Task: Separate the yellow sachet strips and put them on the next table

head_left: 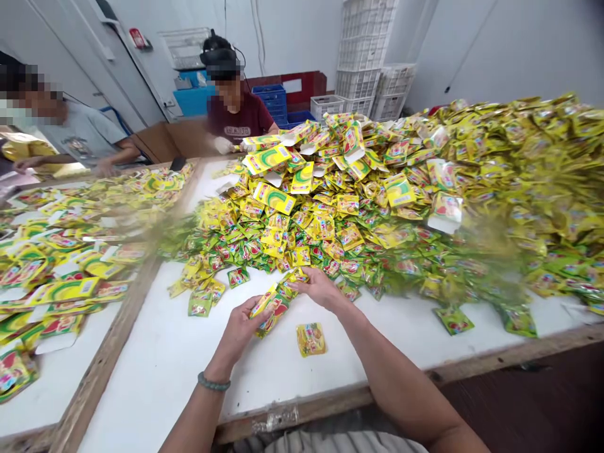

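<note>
Above the white tabletop, my left hand [241,327] is closed around a small yellow carton [272,309] with red fruit printed on it. My right hand [321,290] pinches green and yellow sachets [291,283] at the carton's far end. How deep the sachets sit in the carton I cannot tell. One yellow sachet [311,340] lies flat on the table just below my hands. Beyond my fingers rises a big heap of sachets [325,226], with cartons such as a yellow one [274,197] lying on top.
A wooden divider [123,333] parts the table from a left section strewn with yellow cartons [70,289]. The heap runs far to the right. Two people [236,113] work across and at left. White crates [361,69] are stacked behind. A wooden rim [325,402] edges the near side.
</note>
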Demonstrator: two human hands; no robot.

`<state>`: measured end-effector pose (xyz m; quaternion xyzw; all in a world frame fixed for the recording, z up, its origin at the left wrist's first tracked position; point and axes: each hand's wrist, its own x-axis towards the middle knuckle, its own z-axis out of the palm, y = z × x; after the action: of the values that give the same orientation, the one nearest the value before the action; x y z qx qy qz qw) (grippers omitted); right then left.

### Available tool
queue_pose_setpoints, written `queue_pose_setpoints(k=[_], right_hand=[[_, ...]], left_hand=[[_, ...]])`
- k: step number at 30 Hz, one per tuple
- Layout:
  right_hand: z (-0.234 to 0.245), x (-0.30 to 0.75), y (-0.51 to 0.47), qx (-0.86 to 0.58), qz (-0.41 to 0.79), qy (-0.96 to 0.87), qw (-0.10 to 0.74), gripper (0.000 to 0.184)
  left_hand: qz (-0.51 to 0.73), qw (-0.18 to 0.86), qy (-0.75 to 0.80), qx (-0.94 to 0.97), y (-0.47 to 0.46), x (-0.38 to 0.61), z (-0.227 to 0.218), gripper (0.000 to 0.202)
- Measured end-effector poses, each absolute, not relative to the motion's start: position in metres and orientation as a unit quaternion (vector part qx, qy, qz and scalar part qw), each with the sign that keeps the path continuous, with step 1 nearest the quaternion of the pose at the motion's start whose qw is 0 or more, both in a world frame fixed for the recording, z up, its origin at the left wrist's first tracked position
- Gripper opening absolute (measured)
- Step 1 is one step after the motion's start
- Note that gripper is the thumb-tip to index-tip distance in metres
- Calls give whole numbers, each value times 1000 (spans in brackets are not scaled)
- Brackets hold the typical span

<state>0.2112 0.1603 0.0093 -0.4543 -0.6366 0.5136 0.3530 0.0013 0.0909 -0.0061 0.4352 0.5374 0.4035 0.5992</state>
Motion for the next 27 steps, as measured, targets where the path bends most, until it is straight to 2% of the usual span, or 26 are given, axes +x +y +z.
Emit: queue_pose_setpoints(k=[4, 9, 14, 23, 27], right_hand=[[3, 213, 155, -466, 517, -609, 380, 28], [7, 208, 151, -453, 561, -541, 433, 32], [2, 202, 151, -443, 573, -494, 481, 38], [3, 210, 152, -435, 534, -623, 370, 28], [9, 215, 151, -460, 486, -673, 315, 17]], left_hand=[[383, 617, 531, 436, 87, 11, -5, 41], [414, 658, 526, 345, 89, 19, -2, 47], [436, 643, 530, 341, 88, 21, 1, 50], [441, 615, 548, 357, 82, 16, -2, 53], [414, 611, 534, 412, 80, 15, -5, 48]])
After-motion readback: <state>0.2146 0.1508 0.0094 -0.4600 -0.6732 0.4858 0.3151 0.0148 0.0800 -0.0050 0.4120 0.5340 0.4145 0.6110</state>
